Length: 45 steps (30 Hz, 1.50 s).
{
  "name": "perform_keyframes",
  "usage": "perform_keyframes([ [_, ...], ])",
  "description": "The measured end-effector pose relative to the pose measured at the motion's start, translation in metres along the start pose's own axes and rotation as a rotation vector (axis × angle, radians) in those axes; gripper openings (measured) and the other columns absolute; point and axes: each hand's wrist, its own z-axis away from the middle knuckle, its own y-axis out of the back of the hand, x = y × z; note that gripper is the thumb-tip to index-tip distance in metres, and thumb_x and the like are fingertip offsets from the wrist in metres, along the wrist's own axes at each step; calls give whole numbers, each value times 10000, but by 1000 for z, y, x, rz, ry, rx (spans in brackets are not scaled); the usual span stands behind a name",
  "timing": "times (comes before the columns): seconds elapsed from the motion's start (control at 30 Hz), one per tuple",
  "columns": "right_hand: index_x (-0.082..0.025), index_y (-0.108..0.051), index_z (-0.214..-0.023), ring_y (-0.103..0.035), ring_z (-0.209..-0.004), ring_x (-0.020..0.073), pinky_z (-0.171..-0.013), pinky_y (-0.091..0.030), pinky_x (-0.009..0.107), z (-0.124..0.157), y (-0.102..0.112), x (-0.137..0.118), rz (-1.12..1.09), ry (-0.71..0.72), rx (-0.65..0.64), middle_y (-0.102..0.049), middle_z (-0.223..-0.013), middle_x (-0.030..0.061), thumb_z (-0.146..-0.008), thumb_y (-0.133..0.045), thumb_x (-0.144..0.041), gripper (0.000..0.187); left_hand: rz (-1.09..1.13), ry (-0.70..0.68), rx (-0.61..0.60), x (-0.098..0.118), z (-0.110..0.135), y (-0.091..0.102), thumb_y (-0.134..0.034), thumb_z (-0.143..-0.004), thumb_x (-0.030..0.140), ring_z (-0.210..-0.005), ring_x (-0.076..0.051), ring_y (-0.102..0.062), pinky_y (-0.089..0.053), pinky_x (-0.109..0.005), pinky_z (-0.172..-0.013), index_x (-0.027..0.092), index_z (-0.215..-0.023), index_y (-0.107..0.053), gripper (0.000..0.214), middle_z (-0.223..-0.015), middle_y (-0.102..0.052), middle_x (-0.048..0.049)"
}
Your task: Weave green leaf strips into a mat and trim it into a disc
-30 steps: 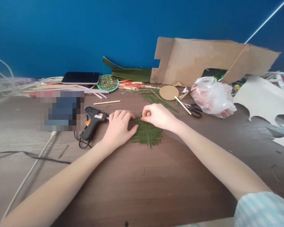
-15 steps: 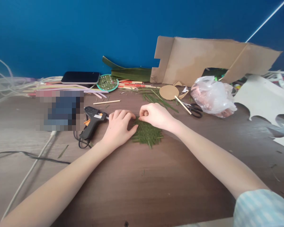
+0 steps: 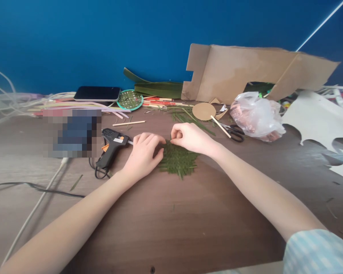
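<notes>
A small mat woven from green leaf strips point(image 3: 178, 161) lies on the brown table point(image 3: 188, 220). My left hand point(image 3: 143, 154) rests on the mat's left edge with its fingers curled down onto it. My right hand point(image 3: 190, 139) is closed in a pinch at the mat's far edge, gripping a strip end there. Both forearms reach in from the near edge.
A black glue gun point(image 3: 111, 146) lies just left of my left hand, its cord trailing forward. Behind are loose green strips point(image 3: 191, 120), a cardboard disc point(image 3: 204, 111), scissors point(image 3: 233, 132), a plastic bag point(image 3: 255, 116), folded cardboard point(image 3: 254, 72), a phone point(image 3: 97, 93) and a round woven coaster point(image 3: 130, 100).
My left fingers have curled tighter at the mat's upper left edge. My right hand shifted slightly along the far edge, still pinching. The mat stays in place.
</notes>
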Motion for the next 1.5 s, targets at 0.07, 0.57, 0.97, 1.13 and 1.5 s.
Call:
perform_keyframes([
  [0.07,-189,-556,-707,-496,-592,99,-547,-313,230,0,-1,0,-1,-3,-1,-609,-671,-23,-715,-612,-187,56,23,-23,-6,0,1,0,-407,-818,153,-977,-217,-521,-330,-380,-871,214,-951,-500,173,-959,-634,-34],
  [0.57,-181,-570,-716,-512,-609,100,-566,-340,234,0,3,1,-86,23,17,-622,-704,-15,-731,-587,-216,42,-80,-119,-11,2,1,-1,-368,-862,154,-970,-220,-546,-333,-399,-890,189,-983,-577,244,-938,-663,-72],
  [0.97,-161,-669,-759,-527,-651,106,-639,-371,257,4,9,-7,-265,238,25,-660,-738,8,-770,-553,-220,131,-154,-195,-90,1,1,1,-328,-916,200,-1026,-236,-509,-292,-433,-924,254,-1209,-534,363,-1102,-645,-60],
  [1.13,-169,-671,-735,-510,-658,110,-631,-362,255,4,6,-8,-242,222,72,-648,-736,6,-783,-561,-260,151,-159,-191,-88,0,0,0,-334,-902,145,-1037,-238,-504,-290,-435,-927,271,-1244,-509,404,-1108,-643,-59],
  [1.5,-159,-656,-775,-562,-703,121,-677,-418,260,2,0,-10,-362,204,125,-670,-787,18,-769,-579,-248,117,-150,-182,-72,0,-1,1,-323,-913,175,-1026,-237,-519,-297,-429,-927,230,-1169,-532,335,-1038,-652,-76],
])
